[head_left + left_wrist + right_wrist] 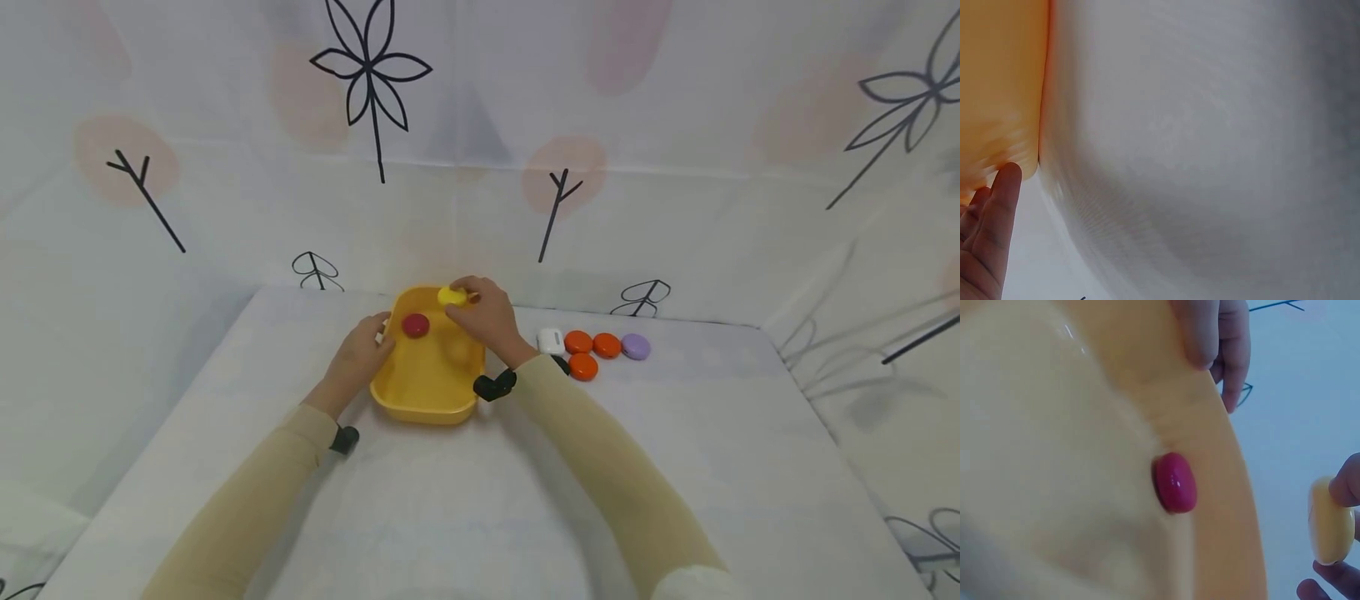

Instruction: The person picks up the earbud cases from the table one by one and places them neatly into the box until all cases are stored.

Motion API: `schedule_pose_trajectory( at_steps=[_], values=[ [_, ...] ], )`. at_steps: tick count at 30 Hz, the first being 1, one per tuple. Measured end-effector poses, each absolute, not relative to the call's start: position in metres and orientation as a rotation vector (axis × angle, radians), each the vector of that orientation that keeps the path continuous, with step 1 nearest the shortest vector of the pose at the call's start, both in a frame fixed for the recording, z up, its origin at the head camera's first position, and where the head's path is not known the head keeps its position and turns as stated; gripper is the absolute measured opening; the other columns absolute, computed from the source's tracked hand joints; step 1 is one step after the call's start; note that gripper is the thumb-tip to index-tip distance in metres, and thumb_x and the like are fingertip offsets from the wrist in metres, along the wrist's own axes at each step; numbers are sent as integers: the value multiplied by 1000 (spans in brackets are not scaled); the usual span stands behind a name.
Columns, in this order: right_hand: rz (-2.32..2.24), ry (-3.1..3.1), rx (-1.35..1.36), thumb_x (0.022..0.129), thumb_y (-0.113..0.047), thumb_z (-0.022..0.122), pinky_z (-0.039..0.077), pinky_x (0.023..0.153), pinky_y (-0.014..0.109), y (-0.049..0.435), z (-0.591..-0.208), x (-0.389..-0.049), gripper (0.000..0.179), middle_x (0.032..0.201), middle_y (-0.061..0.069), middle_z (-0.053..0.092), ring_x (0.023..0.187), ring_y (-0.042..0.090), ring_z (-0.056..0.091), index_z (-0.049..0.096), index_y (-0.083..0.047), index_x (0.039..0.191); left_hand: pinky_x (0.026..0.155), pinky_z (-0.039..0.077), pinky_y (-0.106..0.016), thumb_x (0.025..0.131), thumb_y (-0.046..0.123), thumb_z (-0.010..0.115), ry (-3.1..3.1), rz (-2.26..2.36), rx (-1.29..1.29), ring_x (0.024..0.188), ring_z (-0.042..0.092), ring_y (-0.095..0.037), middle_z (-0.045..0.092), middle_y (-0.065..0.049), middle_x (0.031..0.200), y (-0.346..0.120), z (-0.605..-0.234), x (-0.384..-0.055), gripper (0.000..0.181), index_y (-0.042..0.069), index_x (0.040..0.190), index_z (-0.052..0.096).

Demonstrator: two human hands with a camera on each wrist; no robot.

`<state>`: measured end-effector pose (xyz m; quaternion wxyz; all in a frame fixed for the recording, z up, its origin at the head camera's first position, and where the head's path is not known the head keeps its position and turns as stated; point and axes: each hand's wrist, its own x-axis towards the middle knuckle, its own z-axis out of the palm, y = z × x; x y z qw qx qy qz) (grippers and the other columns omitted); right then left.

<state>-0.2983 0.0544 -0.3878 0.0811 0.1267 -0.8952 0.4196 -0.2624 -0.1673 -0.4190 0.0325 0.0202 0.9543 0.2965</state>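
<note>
In the head view my left hand is at the left side of a yellow plastic tray, its thumb over the rim and its fingers against the outer wall. The left wrist view shows fingers along the tray's outside. My right hand pinches a smooth yellow disc above the tray's far end; the disc appears between thumb and fingertips in the right wrist view. A dark red rounded disc lies inside the tray, near its left wall.
To the right of the tray, a white case-like piece, several orange discs and a purple disc lie together on the white table. Behind stands a pale cloth printed with flowers and twigs.
</note>
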Motion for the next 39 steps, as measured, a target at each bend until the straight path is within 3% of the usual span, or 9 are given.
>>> schedule_pose_trajectory(
  at_steps=[12, 39],
  values=[
    [1225, -2684, 386, 73, -37, 62, 49, 73, 27, 87, -384, -288, 34, 110, -5, 52, 95, 19, 50, 58, -25, 104, 90, 43, -39, 84, 28, 41, 2932, 917, 47, 97, 48, -23, 44, -10, 123, -166, -418, -262, 56, 16, 137, 27],
    [1058, -2700, 370, 73, -36, 63, 46, 77, 32, 161, -389, -274, 34, 108, -5, 52, 95, 18, 50, 58, -26, 105, 91, 42, -40, 84, 26, 41, 2938, 910, 44, 98, 48, -23, 43, -11, 124, -165, -416, -259, 55, 15, 137, 28]
  ],
)
